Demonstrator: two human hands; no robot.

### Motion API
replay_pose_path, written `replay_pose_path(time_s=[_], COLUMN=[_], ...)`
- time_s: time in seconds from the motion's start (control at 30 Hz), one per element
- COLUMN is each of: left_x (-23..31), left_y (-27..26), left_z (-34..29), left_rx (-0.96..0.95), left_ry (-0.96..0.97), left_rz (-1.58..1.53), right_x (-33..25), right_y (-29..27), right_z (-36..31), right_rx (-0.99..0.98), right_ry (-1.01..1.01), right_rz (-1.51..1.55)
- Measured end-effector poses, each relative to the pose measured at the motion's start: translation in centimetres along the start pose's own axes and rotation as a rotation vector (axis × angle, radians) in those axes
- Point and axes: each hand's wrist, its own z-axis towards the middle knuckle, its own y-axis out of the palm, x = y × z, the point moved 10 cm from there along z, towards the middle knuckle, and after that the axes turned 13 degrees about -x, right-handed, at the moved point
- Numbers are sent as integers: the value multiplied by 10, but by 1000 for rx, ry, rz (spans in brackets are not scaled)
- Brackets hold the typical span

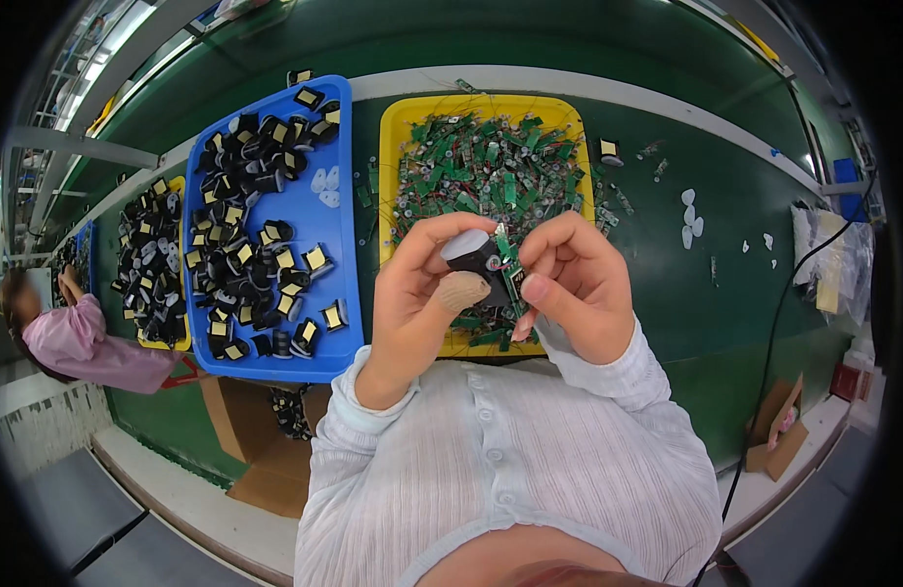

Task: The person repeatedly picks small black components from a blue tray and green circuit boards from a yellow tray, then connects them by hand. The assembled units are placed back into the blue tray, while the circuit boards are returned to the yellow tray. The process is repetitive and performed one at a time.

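My left hand (424, 289) grips a small black plastic housing (474, 256) with a pale top, the bandaged thumb pressed against its side. My right hand (575, 284) pinches a small green circuit board (511, 271) held against the housing's right side. Both hands hover over the near edge of a yellow tray (398, 122) heaped with green circuit boards. To the left lies a blue tray (339, 210) holding several black housings with yellow faces.
A green work table (706, 196) carries the trays and a few white scraps at the right. Another person in a pink top (80, 342) works at the far left beside another yellow tray of black parts. Cardboard boxes (241, 421) sit below the table; a black cable (774, 333) hangs at right.
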Motion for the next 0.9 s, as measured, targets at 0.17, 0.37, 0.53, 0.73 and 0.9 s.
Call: replay_pose_path(time_s=[0.17,0.37,0.53,0.73,0.9], left_x=[-4,13,27,19,8], left_y=[-2,-9,-3,5,4], left_z=[-1,-6,-7,4,5], left_rx=[38,170,192,12,-5], left_ry=[-41,62,106,145,47], left_rz=[18,424,679,444,322], right_x=[-1,5,10,-9,-40], right_y=[1,-3,-1,0,31], right_z=[3,5,9,2,-7], right_rx=[-25,-50,-120,4,110], right_ry=[4,68,167,-10,-301], right_rz=[-71,-111,-79,-464,-1230])
